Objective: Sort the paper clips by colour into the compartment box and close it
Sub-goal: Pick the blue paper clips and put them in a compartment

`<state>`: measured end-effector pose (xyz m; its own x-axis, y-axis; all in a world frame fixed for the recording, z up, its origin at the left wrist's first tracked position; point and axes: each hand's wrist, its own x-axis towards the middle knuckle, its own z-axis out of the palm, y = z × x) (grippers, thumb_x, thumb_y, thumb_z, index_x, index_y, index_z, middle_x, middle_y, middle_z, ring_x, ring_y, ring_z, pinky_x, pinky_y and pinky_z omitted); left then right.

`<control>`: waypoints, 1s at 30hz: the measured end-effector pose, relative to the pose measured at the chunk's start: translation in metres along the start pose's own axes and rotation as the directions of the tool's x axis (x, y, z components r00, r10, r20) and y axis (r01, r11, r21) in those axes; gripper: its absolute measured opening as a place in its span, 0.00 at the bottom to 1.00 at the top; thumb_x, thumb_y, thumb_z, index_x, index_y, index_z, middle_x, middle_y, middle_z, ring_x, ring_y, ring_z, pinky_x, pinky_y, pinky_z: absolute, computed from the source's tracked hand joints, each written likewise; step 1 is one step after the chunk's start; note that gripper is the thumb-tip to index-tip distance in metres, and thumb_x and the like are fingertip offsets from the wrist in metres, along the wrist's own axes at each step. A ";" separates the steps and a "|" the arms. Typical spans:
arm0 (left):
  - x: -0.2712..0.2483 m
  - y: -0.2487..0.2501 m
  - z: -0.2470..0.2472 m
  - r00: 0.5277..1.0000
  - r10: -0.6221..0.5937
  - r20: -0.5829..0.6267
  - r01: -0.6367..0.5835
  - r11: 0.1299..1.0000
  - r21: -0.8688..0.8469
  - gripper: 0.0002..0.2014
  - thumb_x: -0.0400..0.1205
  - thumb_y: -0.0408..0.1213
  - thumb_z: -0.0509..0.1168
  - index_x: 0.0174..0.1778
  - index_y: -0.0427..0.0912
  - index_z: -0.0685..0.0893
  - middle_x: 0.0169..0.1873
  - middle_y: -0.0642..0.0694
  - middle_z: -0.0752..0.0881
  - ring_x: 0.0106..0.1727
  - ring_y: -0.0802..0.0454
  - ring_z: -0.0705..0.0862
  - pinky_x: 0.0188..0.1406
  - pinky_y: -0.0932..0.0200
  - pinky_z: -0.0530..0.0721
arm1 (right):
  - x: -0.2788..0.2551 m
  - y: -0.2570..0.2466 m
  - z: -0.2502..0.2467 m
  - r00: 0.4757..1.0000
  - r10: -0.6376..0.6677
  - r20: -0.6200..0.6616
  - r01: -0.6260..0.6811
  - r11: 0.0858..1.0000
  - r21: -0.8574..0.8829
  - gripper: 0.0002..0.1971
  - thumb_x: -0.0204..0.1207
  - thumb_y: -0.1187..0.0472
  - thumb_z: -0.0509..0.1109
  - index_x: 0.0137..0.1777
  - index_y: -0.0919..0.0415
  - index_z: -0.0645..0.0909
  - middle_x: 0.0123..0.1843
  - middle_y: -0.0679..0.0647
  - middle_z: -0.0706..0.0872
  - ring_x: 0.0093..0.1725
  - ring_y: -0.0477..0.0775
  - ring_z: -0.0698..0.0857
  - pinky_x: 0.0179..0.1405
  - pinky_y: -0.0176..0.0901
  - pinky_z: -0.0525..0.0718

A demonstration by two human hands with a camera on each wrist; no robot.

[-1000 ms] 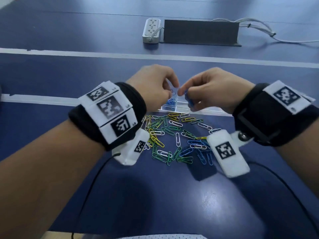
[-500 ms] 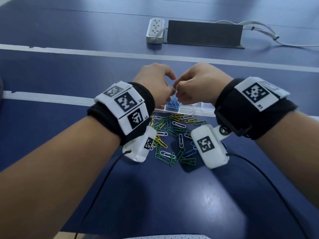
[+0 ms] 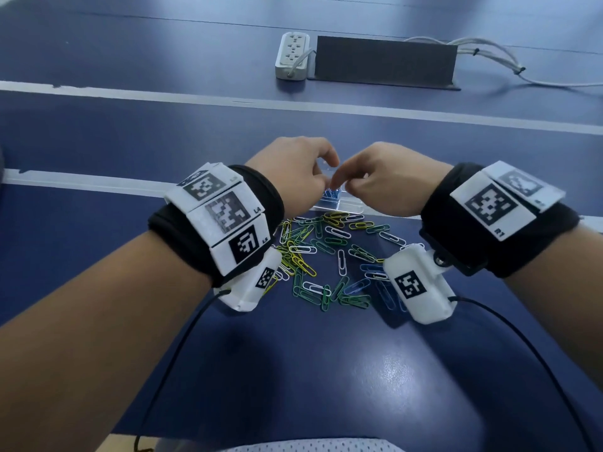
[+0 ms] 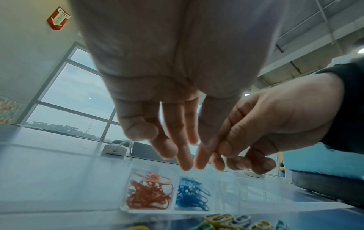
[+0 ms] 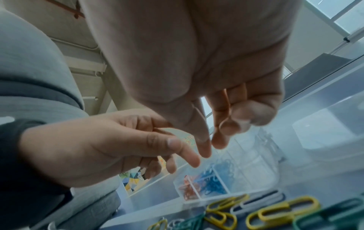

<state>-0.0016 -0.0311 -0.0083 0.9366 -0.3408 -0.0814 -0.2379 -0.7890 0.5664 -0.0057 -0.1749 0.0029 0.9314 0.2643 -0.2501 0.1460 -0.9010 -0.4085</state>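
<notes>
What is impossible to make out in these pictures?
- Head view: the left hand and right hand cover most of the compartment box.
- Wrist views: whether the right hand's fingers hold a clip; blurred.
- Left wrist view: the loose clips, cut off by the bottom edge.

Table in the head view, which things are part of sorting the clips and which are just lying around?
Part of the job:
- loose paper clips
- clear compartment box
- red clips
- blue clips

Lying about:
- power strip
- dark panel
- white cables
</notes>
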 end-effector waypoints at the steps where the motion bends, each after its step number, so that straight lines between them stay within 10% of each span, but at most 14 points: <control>1: -0.001 0.001 0.000 1.000 0.022 -0.012 -0.022 1.000 0.002 0.12 0.80 0.37 0.62 0.58 0.49 0.82 0.42 0.50 0.88 0.37 0.55 0.81 0.37 0.64 0.75 | -0.002 0.003 -0.003 1.000 -0.008 -0.019 0.008 1.000 0.013 0.18 0.76 0.66 0.57 0.54 0.50 0.87 0.29 0.36 0.74 0.33 0.44 0.75 0.35 0.32 0.72; 4: -0.003 0.005 0.001 0.996 0.094 -0.006 -0.094 0.994 0.057 0.07 0.78 0.40 0.65 0.51 0.49 0.84 0.34 0.54 0.84 0.32 0.63 0.77 0.41 0.66 0.71 | -0.014 0.012 -0.011 0.999 -0.033 -0.039 0.033 0.999 0.012 0.12 0.75 0.62 0.63 0.48 0.48 0.88 0.31 0.36 0.79 0.32 0.36 0.76 0.29 0.16 0.69; 9: -0.011 0.020 0.011 0.958 0.182 0.222 -0.230 0.949 0.215 0.06 0.75 0.45 0.69 0.42 0.48 0.88 0.24 0.58 0.76 0.27 0.65 0.74 0.34 0.66 0.70 | -0.038 0.028 -0.001 0.999 -0.013 0.045 0.018 0.993 -0.119 0.04 0.69 0.57 0.71 0.39 0.46 0.87 0.29 0.40 0.82 0.32 0.37 0.78 0.37 0.34 0.77; 15: -0.025 0.035 0.031 0.883 0.137 0.449 -0.319 0.877 0.360 0.10 0.74 0.51 0.70 0.39 0.48 0.87 0.25 0.54 0.79 0.32 0.55 0.78 0.31 0.63 0.75 | -0.058 0.034 0.011 0.990 -0.005 0.143 0.033 0.980 -0.196 0.04 0.66 0.59 0.74 0.35 0.48 0.84 0.26 0.43 0.82 0.28 0.36 0.77 0.31 0.27 0.74; 26: -0.035 0.051 0.035 0.881 0.154 0.447 -0.383 0.788 0.483 0.15 0.77 0.38 0.63 0.27 0.49 0.66 0.25 0.54 0.68 0.37 0.49 0.75 0.35 0.57 0.76 | -0.067 0.032 0.018 0.987 -0.063 0.148 0.088 0.981 -0.171 0.15 0.66 0.62 0.69 0.31 0.41 0.68 0.27 0.42 0.80 0.27 0.34 0.76 0.25 0.23 0.69; 30: -0.033 0.047 0.032 0.880 0.175 0.442 -0.363 0.849 0.384 0.06 0.75 0.37 0.63 0.32 0.49 0.77 0.27 0.53 0.76 0.37 0.51 0.78 0.34 0.62 0.75 | -0.071 0.039 0.012 0.994 -0.043 0.105 0.050 0.997 -0.066 0.10 0.66 0.63 0.68 0.39 0.43 0.79 0.27 0.42 0.80 0.30 0.31 0.77 0.29 0.25 0.74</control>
<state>-0.0516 -0.0733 -0.0057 0.6682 -0.6643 -0.3350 -0.6405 -0.7427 0.1952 -0.0703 -0.2243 -0.0058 0.8843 0.3374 -0.3227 0.2142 -0.9073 -0.3617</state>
